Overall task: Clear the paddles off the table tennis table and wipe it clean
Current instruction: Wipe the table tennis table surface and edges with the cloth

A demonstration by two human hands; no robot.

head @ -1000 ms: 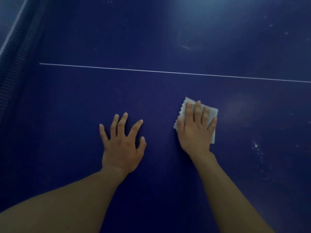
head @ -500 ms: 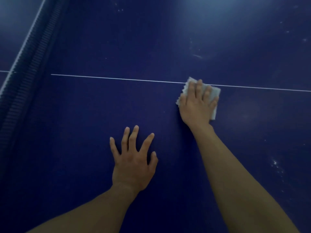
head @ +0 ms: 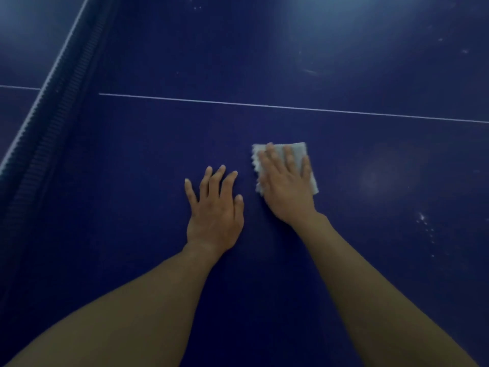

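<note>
A dark blue table tennis table (head: 132,207) fills the view. My right hand (head: 287,189) lies flat on a folded white cloth (head: 299,151), pressing it against the table surface just below the white centre line (head: 291,107). My left hand (head: 215,210) rests flat on the table beside it, fingers spread, holding nothing. No paddles are in sight.
The net (head: 50,107) runs diagonally along the left side, with the other half of the table beyond it. Pale smudges and white specks (head: 424,223) mark the surface to the right of my right arm.
My right hand pushed the cloth up to the white line, then pulled it back toward me. My left hand stayed planted with its fingers drawn a little closer together.
</note>
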